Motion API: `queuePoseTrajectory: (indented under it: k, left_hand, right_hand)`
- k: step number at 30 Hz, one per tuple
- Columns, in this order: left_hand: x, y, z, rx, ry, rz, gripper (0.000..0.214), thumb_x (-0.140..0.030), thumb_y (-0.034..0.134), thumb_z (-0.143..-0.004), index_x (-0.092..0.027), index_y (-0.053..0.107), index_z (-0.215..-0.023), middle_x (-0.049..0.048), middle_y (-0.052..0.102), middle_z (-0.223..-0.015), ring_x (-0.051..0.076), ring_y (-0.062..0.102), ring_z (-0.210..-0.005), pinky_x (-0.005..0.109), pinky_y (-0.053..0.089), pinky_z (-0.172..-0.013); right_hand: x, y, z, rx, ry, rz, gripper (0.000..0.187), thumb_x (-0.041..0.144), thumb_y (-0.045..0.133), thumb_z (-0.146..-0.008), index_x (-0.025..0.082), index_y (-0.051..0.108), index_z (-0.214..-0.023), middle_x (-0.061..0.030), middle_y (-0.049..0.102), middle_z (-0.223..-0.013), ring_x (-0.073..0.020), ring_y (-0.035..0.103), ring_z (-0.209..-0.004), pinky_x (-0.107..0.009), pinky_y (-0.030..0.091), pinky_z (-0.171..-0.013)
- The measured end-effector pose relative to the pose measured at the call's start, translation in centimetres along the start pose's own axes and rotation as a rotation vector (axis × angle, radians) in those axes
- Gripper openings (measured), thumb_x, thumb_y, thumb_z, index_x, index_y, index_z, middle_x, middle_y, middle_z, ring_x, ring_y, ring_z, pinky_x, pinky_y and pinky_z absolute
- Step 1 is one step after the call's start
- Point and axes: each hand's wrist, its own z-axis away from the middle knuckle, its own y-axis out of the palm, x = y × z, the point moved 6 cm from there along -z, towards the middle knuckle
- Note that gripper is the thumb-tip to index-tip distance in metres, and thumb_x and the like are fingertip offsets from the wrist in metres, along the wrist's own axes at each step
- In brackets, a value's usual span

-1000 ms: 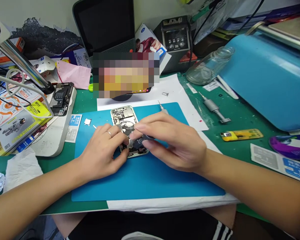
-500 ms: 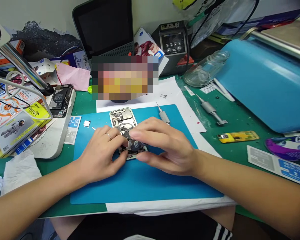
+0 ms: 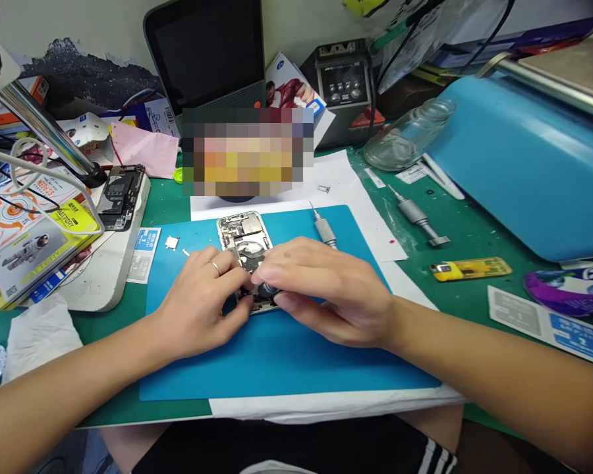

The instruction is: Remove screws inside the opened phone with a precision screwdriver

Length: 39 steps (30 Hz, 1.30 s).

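Observation:
An opened phone [image 3: 244, 228] lies on the blue mat [image 3: 277, 368], its inner parts bared. My left hand [image 3: 202, 296], a ring on one finger, is closed with bent fingertips and thumb at the lower left of the phone. Over the phone's lower right, my right hand [image 3: 336, 289] has thumb and fingers curled around the dark, round-ended handle of a screwdriver [image 3: 267, 290]. Its tip is hidden. Left of the phone are a small metal plate [image 3: 172, 243] and a tiny pale piece [image 3: 186, 253].
A grey screwdriver [image 3: 323, 227] lies beyond my right hand, another [image 3: 418, 214] farther right. Also rightward are a yellow tool [image 3: 471, 268], a glass jar [image 3: 408, 138] and a printed card [image 3: 548, 326]. Battery boxes [image 3: 39, 243] and another opened phone [image 3: 121, 197] sit at left.
My right thumb and fingers have come closer together around the screwdriver and moved slightly over it. My left hand stays where it was at the phone.

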Motion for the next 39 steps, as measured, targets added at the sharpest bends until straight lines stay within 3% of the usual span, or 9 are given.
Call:
queuePoseTrajectory:
  k: [3,10,18,25,32,39]
  left_hand:
    - [-0.05,0.04,-0.02,-0.009,-0.002,0.003,0.007,-0.023,0.056,-0.095,-0.019,0.061,-0.092,0.0038,0.061,-0.092,0.020,0.050,-0.086,0.037,0.037,-0.074]
    - [-0.04,0.15,-0.03,0.010,-0.001,-0.015,0.010,-0.024,0.055,-0.095,-0.018,0.061,-0.090,0.0042,0.060,-0.090,0.020,0.049,-0.085,0.037,0.037,-0.073]
    - [-0.03,0.18,-0.06,0.018,-0.010,-0.010,0.010,-0.025,0.054,-0.095,-0.019,0.062,-0.091,0.0043,0.061,-0.090,0.020,0.049,-0.084,0.037,0.037,-0.072]
    - [-0.12,0.09,-0.04,0.006,-0.008,-0.014,0.010,-0.025,0.054,-0.095,-0.019,0.061,-0.090,0.0042,0.061,-0.090,0.020,0.049,-0.085,0.037,0.036,-0.072]
    - [-0.05,0.19,-0.02,0.016,-0.007,-0.043,0.012,-0.024,0.054,-0.095,-0.018,0.061,-0.089,0.0048,0.061,-0.089,0.020,0.048,-0.083,0.037,0.036,-0.071]
    - [-0.11,0.23,-0.04,0.024,-0.006,-0.036,0.011,-0.024,0.054,-0.096,-0.019,0.062,-0.090,0.0050,0.062,-0.090,0.021,0.048,-0.084,0.037,0.037,-0.071]
  right_hand:
    - [-0.03,-0.06,-0.09,-0.001,0.009,0.065,0.029,0.013,0.055,-0.096,0.016,0.058,-0.124,-0.0077,0.068,-0.097,-0.0152,0.064,-0.091,-0.032,0.055,-0.083]
    - [-0.06,0.35,-0.02,-0.009,-0.001,-0.029,0.035,0.004,0.053,-0.094,0.015,0.054,-0.127,-0.0072,0.071,-0.098,-0.0150,0.068,-0.097,-0.034,0.055,-0.091]
    - [-0.05,0.15,0.03,-0.024,0.035,0.001,0.037,0.005,0.057,-0.094,0.019,0.054,-0.127,-0.0041,0.074,-0.095,-0.0133,0.070,-0.090,-0.029,0.055,-0.082]
    - [0.07,0.25,-0.04,-0.010,0.023,-0.050,0.030,0.006,0.057,-0.094,0.015,0.057,-0.123,-0.0074,0.071,-0.098,-0.0125,0.068,-0.093,-0.026,0.058,-0.082]
    - [0.28,0.26,0.39,0.023,0.043,-0.141,0.037,0.000,0.051,-0.095,0.013,0.055,-0.129,-0.0099,0.073,-0.112,-0.0122,0.069,-0.112,-0.025,0.057,-0.098]
    - [-0.29,0.36,0.56,-0.012,0.114,-0.222,0.039,0.001,0.051,-0.095,0.019,0.056,-0.129,-0.0059,0.074,-0.105,-0.0119,0.071,-0.101,-0.027,0.060,-0.089]
